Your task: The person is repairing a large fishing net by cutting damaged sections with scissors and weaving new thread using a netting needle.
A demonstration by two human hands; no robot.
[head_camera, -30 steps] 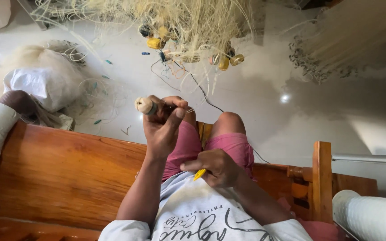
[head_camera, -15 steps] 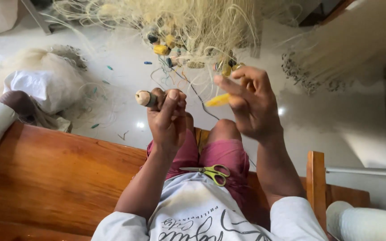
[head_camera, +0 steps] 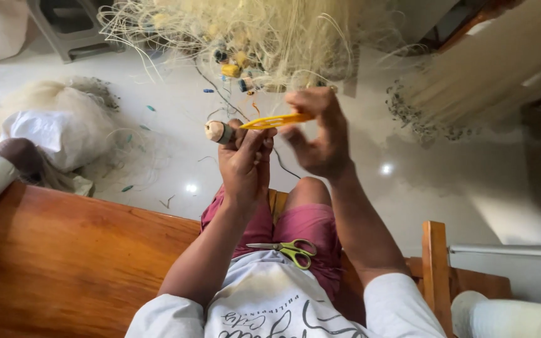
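Holding both hands raised in front of me, I sit on a wooden bench (head_camera: 64, 250) above a pale floor (head_camera: 446, 188). My left hand (head_camera: 244, 164) is closed around a small spool (head_camera: 219, 131), whose rounded end pokes out to the left of my fist. My right hand (head_camera: 320, 134) pinches a yellow netting needle (head_camera: 277, 120) at its right end. The needle lies nearly level, its long axis running left to right, its tip reaching over my left fingers, just beside the spool. A tangle of pale fishing net (head_camera: 270, 37) with small floats hangs just beyond both hands. Green-handled scissors (head_camera: 286, 250) rest on my lap, near my body, untouched.
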